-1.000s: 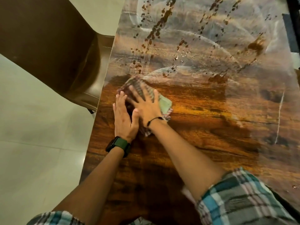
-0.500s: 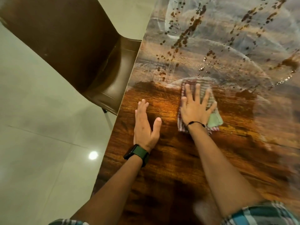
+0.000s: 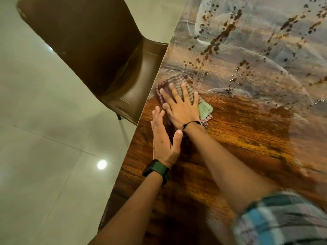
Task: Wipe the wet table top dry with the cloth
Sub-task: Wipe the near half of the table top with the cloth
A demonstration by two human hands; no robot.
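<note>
I could read no text, label, brand or number anywhere in my view; the dark face of the green-strapped wristwatch (image 3: 153,169) showed me nothing legible.

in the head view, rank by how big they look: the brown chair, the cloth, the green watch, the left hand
1. brown chair, largest by far
2. left hand
3. cloth, though the right hand hides much of it, so ranks 2 and 3 are unsure
4. green watch, smallest
</note>
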